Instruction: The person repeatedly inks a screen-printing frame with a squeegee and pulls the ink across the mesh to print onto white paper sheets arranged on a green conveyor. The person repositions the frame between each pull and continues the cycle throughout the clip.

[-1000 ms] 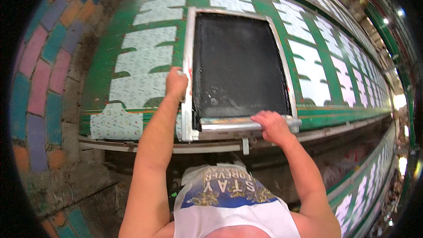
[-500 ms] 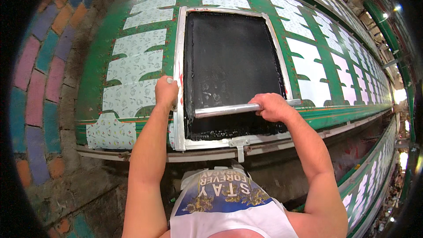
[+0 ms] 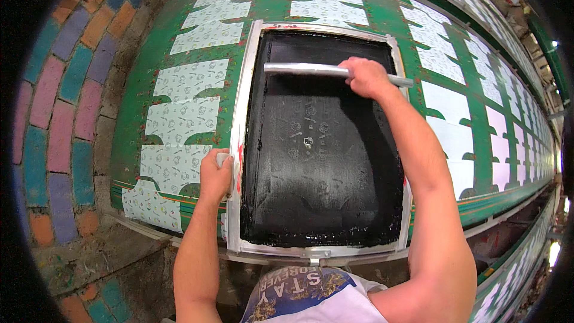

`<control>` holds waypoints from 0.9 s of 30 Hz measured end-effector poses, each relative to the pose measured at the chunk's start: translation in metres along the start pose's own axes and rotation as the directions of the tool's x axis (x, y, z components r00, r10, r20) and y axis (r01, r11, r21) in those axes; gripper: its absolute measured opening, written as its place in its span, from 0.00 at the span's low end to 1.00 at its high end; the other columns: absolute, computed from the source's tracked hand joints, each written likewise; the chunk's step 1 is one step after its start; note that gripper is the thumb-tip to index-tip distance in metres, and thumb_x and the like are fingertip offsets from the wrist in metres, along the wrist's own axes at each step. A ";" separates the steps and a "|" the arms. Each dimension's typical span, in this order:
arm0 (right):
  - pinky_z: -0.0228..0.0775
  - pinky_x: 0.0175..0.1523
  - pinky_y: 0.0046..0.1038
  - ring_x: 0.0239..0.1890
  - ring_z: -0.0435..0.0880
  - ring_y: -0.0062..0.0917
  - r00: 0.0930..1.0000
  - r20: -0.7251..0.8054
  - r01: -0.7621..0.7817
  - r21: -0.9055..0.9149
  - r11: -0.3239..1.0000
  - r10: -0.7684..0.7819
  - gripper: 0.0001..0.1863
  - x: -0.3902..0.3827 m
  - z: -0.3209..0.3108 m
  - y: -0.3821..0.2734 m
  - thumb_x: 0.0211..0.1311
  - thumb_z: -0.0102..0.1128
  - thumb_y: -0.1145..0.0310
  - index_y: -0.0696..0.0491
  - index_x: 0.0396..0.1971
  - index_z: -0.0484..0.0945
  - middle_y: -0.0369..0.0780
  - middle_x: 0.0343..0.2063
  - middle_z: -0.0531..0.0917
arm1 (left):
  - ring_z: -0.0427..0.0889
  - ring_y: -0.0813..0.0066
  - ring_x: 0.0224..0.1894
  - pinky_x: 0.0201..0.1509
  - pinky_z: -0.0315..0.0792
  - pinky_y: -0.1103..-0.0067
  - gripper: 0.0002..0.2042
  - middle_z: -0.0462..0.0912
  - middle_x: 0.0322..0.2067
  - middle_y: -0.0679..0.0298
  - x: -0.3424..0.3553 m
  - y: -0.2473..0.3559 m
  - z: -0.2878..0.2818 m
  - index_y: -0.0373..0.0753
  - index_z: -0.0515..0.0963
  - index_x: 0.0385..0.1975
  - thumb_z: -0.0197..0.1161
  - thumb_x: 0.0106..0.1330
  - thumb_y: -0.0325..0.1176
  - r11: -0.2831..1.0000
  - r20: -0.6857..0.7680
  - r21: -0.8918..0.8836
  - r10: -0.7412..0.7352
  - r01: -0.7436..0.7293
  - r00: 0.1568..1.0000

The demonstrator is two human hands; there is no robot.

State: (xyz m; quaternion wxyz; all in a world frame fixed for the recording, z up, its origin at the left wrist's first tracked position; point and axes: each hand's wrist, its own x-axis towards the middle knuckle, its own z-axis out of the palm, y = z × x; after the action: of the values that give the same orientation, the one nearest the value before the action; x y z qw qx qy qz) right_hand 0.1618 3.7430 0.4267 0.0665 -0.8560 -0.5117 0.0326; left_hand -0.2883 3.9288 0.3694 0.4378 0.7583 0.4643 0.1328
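Observation:
A screen-printing frame [image 3: 243, 116] with a pale rim lies flat on a long green table [image 3: 133, 90]. Wet black ink coats its mesh [image 3: 323, 185], and a faint pattern of small figures shows through in the middle. My right hand [image 3: 366, 78] is wrapped round a silvery squeegee [image 3: 299, 69], which spans the far part of the mesh from side to side. At the frame's left side my left hand [image 3: 215, 174] is closed on a light-coloured handle, mostly hidden by the fingers.
Several printed white fabric pieces [image 3: 182, 113] lie in rows left of the frame. More pieces [image 3: 447, 104], some plain white or pinkish, run along the right. A brick surface painted in several colours [image 3: 63, 113] is at the left, and another table with pieces [image 3: 520, 281] stands at lower right.
My right hand has pushed the squeegee from the near part of the mesh to the far part. More of the pattern shows behind it. The whole view has shifted; my left hand keeps its grip.

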 end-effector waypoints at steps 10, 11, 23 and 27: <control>0.82 0.62 0.50 0.60 0.89 0.46 0.998 0.002 -0.061 -0.098 0.993 0.062 0.22 0.110 -0.003 0.043 0.64 0.60 0.72 0.44 0.57 0.88 0.46 0.54 0.91 | 0.87 0.75 0.41 0.49 0.81 0.73 0.11 0.91 0.41 0.59 0.001 0.001 0.001 0.30 0.85 0.53 0.67 0.75 0.24 0.996 0.036 -0.056 -0.064 0.066 0.997; 0.82 0.62 0.50 0.60 0.89 0.47 0.996 0.021 -0.083 -0.086 0.993 0.085 0.22 0.116 -0.004 0.046 0.64 0.59 0.72 0.44 0.57 0.88 0.47 0.54 0.91 | 0.87 0.76 0.40 0.49 0.81 0.73 0.10 0.91 0.41 0.59 0.001 0.000 0.001 0.30 0.85 0.53 0.66 0.75 0.24 0.994 0.046 -0.073 -0.080 0.084 0.996; 0.83 0.60 0.50 0.55 0.90 0.48 0.991 0.105 0.089 -0.113 0.990 -0.078 0.17 0.072 -0.009 0.026 0.62 0.59 0.72 0.47 0.49 0.87 0.48 0.49 0.91 | 0.87 0.76 0.41 0.47 0.81 0.74 0.12 0.90 0.40 0.61 0.000 0.000 0.001 0.32 0.84 0.55 0.67 0.76 0.26 0.994 0.045 -0.075 -0.071 0.074 0.996; 0.85 0.55 0.51 0.52 0.90 0.47 0.987 0.044 0.156 -0.033 0.987 -0.155 0.15 0.009 0.001 0.004 0.59 0.62 0.74 0.45 0.45 0.86 0.44 0.47 0.89 | 0.86 0.75 0.41 0.47 0.80 0.73 0.12 0.90 0.41 0.60 0.002 -0.007 0.000 0.32 0.84 0.55 0.67 0.76 0.27 0.999 0.049 -0.041 -0.015 0.017 0.999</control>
State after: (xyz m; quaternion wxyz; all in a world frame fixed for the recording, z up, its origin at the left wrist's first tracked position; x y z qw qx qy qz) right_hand 0.1695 3.7486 0.4255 0.0426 -0.8137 -0.5786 0.0356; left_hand -0.2915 3.9314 0.3629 0.4657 0.7483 0.4568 0.1205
